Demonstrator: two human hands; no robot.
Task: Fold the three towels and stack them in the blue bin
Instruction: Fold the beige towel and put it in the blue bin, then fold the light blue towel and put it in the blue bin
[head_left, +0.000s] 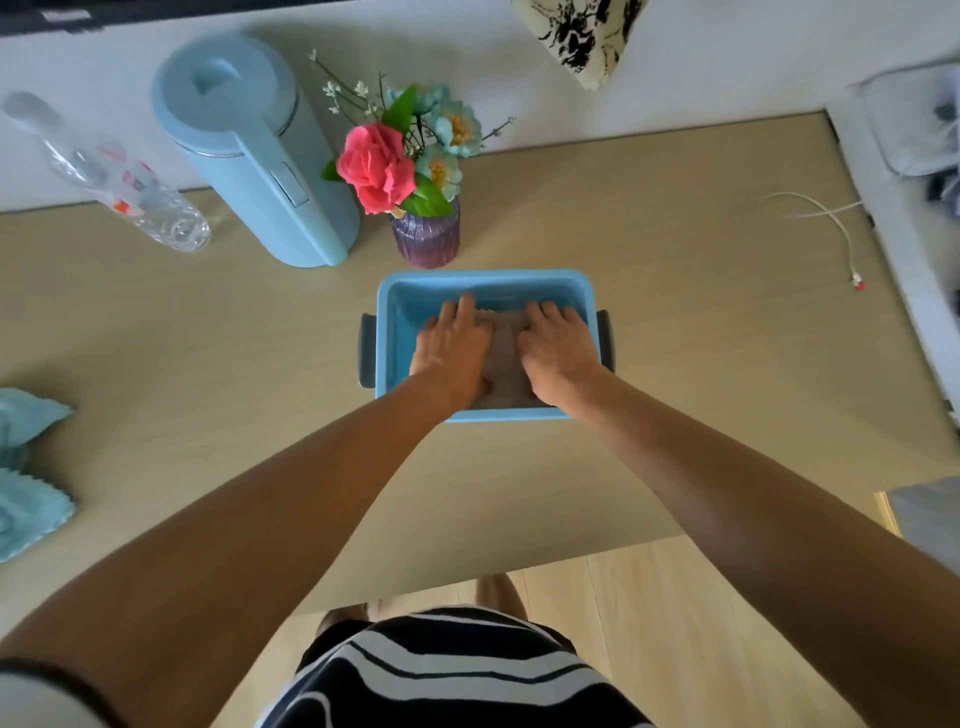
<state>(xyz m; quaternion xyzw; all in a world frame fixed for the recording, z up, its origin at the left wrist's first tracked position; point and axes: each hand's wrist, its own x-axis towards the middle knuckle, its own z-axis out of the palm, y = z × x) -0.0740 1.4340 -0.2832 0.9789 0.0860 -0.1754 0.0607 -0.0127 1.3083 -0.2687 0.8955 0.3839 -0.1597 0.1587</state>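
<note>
A blue bin (395, 312) with dark side handles stands in the middle of the wooden table. Inside it lies a folded pinkish-brown towel (505, 364), mostly covered by my hands. My left hand (451, 349) presses flat on the towel's left half, fingers straight. My right hand (558, 348) presses flat on its right half. At the table's left edge lie light blue towels (26, 467), one crumpled above one with a zigzag edge. A grey towel (930, 514) shows at the right edge.
Behind the bin stand a purple vase of artificial flowers (425, 236), a blue kettle (254, 156) and a clear plastic bottle (124, 182) lying on its side. A white cable (841, 228) lies at the far right of the table.
</note>
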